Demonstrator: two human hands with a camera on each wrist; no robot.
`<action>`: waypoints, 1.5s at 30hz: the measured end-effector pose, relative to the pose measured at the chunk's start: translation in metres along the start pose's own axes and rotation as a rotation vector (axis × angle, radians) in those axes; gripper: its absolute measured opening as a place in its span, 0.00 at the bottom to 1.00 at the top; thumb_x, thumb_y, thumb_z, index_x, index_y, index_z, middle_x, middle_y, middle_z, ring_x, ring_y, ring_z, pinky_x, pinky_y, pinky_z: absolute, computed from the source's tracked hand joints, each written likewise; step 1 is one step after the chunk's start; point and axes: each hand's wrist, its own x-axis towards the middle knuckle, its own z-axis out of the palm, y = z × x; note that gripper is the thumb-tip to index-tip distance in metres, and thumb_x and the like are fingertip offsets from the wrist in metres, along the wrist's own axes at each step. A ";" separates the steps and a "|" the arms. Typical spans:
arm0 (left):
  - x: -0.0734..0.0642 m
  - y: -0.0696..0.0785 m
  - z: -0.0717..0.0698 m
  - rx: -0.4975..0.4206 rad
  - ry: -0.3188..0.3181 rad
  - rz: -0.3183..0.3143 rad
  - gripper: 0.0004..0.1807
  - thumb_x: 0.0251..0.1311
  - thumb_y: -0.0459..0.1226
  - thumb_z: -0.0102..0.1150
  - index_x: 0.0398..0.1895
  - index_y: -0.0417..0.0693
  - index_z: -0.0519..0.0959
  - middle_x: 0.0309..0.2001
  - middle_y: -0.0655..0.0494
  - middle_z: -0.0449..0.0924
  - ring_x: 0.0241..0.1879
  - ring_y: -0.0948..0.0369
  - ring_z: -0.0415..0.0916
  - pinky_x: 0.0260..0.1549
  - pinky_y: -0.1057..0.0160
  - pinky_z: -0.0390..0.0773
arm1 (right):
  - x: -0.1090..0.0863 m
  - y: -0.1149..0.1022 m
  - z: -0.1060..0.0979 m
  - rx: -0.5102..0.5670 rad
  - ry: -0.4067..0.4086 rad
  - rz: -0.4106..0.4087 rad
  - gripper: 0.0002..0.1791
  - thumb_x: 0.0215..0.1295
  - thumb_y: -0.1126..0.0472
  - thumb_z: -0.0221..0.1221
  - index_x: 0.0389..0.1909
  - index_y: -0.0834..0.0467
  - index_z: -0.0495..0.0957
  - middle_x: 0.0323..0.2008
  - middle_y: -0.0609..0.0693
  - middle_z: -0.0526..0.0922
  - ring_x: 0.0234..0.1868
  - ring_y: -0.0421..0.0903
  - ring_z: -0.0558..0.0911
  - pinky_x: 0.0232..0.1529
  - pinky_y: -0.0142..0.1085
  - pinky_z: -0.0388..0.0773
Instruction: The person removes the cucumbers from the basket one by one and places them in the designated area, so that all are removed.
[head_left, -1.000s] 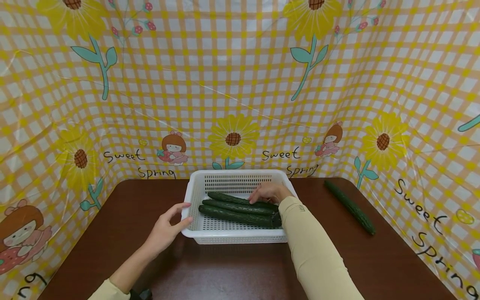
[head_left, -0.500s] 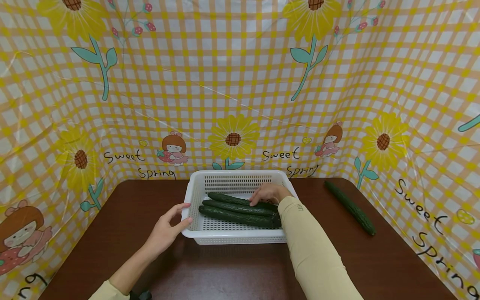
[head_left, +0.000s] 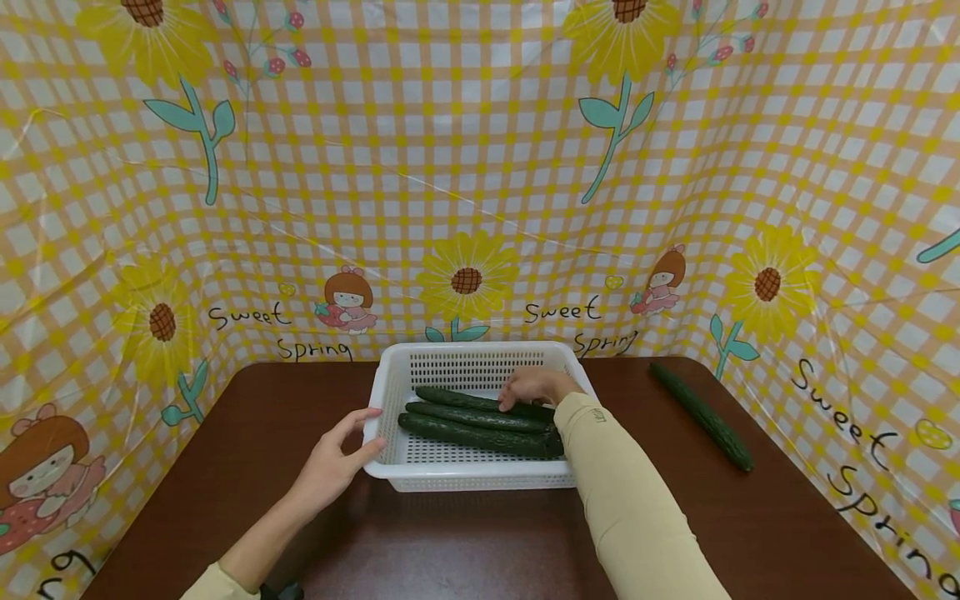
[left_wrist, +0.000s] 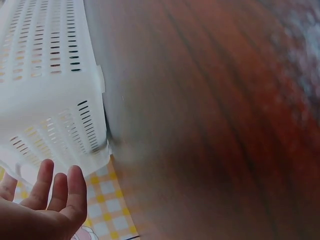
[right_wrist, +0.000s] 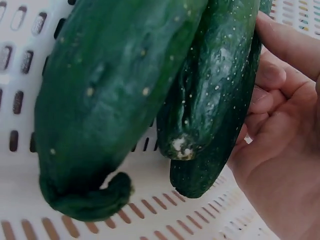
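Observation:
A white perforated plastic basket [head_left: 480, 468] holds three dark green cucumbers lying side by side. My left hand [head_left: 330, 458] holds the basket's left rim with thumb and index finger; in the left wrist view its other fingers [left_wrist: 76, 195] stand beside the outer wall. Inside the basket's right half, my right hand [head_left: 536, 386] grips the back cucumber [head_left: 450, 396]. Nearer to me lie the middle cucumber [head_left: 457, 415] and the front cucumber [head_left: 468, 435]. In the right wrist view the front one's curled stem end [right_wrist: 107, 200] shows, and the right thumb [right_wrist: 290, 42] lies along the cucumbers' side.
Another cucumber [head_left: 701, 417] lies slanted on the brown table [head_left: 480, 542], to the right of the basket. Checked cloth [head_left: 465, 167] with sunflowers rises behind and on both sides. A small dark object [head_left: 283, 591] shows at the bottom edge beside the left sleeve.

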 end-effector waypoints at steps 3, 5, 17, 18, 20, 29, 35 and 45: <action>-0.001 -0.001 -0.001 -0.014 -0.001 -0.012 0.27 0.64 0.46 0.67 0.65 0.57 0.75 0.56 0.49 0.80 0.60 0.53 0.70 0.63 0.39 0.60 | 0.001 -0.005 -0.001 -0.042 -0.009 -0.017 0.16 0.67 0.61 0.63 0.54 0.59 0.84 0.59 0.55 0.82 0.59 0.52 0.78 0.60 0.47 0.74; -0.001 -0.002 -0.001 -0.020 -0.004 -0.016 0.26 0.64 0.46 0.67 0.65 0.57 0.74 0.56 0.50 0.80 0.61 0.53 0.70 0.64 0.40 0.60 | 0.002 -0.007 -0.001 -0.066 -0.006 -0.028 0.15 0.68 0.62 0.62 0.54 0.60 0.84 0.61 0.55 0.81 0.47 0.47 0.83 0.52 0.43 0.78; 0.001 -0.003 0.000 -0.001 -0.003 -0.001 0.25 0.65 0.45 0.66 0.65 0.56 0.75 0.57 0.50 0.80 0.61 0.53 0.70 0.62 0.39 0.62 | 0.002 0.001 -0.002 -0.060 -0.014 -0.002 0.20 0.64 0.58 0.67 0.57 0.57 0.83 0.64 0.55 0.79 0.71 0.59 0.69 0.67 0.52 0.68; 0.000 -0.003 0.000 0.002 -0.004 -0.002 0.25 0.65 0.45 0.66 0.65 0.57 0.75 0.57 0.50 0.80 0.61 0.53 0.70 0.62 0.40 0.62 | 0.002 0.003 -0.002 -0.053 -0.020 0.000 0.21 0.63 0.58 0.67 0.57 0.57 0.83 0.64 0.55 0.79 0.72 0.59 0.68 0.68 0.53 0.67; 0.000 -0.004 0.001 0.001 -0.002 -0.009 0.25 0.65 0.46 0.66 0.65 0.58 0.75 0.57 0.51 0.80 0.61 0.53 0.70 0.63 0.41 0.62 | 0.002 0.006 -0.001 -0.039 -0.031 -0.004 0.22 0.63 0.58 0.68 0.58 0.58 0.82 0.65 0.55 0.78 0.73 0.60 0.66 0.69 0.54 0.65; 0.000 -0.002 0.000 0.008 0.008 0.001 0.26 0.65 0.47 0.66 0.65 0.57 0.75 0.59 0.49 0.79 0.62 0.52 0.71 0.62 0.41 0.64 | 0.002 0.009 -0.002 -0.015 0.001 0.015 0.19 0.62 0.57 0.69 0.53 0.55 0.85 0.67 0.57 0.75 0.73 0.62 0.65 0.69 0.55 0.64; 0.000 -0.002 0.000 0.019 0.007 0.001 0.26 0.65 0.46 0.65 0.65 0.56 0.75 0.60 0.49 0.79 0.62 0.52 0.70 0.62 0.40 0.64 | 0.003 0.009 -0.001 -0.029 0.012 0.010 0.20 0.60 0.57 0.70 0.54 0.55 0.85 0.66 0.56 0.77 0.72 0.62 0.67 0.68 0.54 0.67; 0.001 -0.002 0.000 0.009 -0.003 -0.012 0.25 0.65 0.47 0.65 0.65 0.59 0.74 0.60 0.51 0.78 0.63 0.52 0.69 0.63 0.41 0.62 | 0.001 0.009 0.000 0.004 0.035 -0.008 0.19 0.60 0.60 0.70 0.53 0.57 0.85 0.63 0.56 0.80 0.71 0.61 0.69 0.67 0.52 0.68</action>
